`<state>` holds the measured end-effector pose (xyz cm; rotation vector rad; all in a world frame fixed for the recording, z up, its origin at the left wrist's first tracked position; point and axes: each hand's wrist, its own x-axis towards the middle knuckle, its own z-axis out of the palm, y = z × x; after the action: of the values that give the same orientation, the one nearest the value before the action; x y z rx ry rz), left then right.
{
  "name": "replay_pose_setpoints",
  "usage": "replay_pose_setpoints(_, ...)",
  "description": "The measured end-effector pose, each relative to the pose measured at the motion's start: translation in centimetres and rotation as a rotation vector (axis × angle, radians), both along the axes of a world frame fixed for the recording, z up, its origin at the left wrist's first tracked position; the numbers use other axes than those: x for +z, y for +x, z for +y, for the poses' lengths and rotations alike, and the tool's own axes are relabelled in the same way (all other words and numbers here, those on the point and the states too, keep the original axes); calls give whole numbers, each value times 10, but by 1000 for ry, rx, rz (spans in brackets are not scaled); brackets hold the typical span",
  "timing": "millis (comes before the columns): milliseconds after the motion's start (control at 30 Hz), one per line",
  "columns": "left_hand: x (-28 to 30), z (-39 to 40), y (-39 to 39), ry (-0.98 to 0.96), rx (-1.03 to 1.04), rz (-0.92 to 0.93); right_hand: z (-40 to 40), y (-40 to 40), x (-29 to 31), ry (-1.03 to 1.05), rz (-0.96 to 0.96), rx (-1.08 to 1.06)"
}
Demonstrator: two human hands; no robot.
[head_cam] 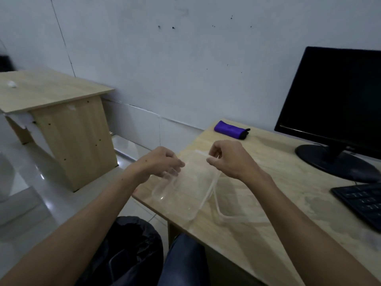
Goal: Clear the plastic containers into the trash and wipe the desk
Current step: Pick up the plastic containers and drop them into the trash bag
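Both hands clamp a clear plastic container (183, 188) above the bench (268, 234): left grip (162, 164) and right grip (226, 157) pinching its rim.

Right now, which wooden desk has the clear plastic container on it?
The near desk, with the monitor; both hands hold the container there. The far desk has none.

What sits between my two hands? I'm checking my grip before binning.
The head view shows the clear plastic container between left hand and right hand.
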<state>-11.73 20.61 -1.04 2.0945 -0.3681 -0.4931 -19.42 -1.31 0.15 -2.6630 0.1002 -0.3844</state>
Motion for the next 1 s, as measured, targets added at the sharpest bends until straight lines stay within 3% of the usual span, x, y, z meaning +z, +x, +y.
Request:
replay_pose_setpoints(200,19,7,0,-347,91,292,-6,-11,22,-14,-485,-276)
replay_pose_setpoints(300,25,8,4,-507,143,364,-11,-16,31,87,-665,-181)
replay_pose_setpoints(400,29,5,11,-646,193,385,-5,-23,34,55,-756,-18)
replay_pose_setpoints(600,34,-24,14,-872,284,407,1,-37,32,142,-628,210)
replay_pose_setpoints(700,37,-45,6,-928,325,397,-3,-50,36,242,-516,218)
replay_pose_setpoints(900,40,-77,-6,-921,316,341,-7,-69,42,206,-355,161)
replay_pose_setpoints(1000,42,-86,-11,-926,292,321,-12,-68,43,210,-458,113)
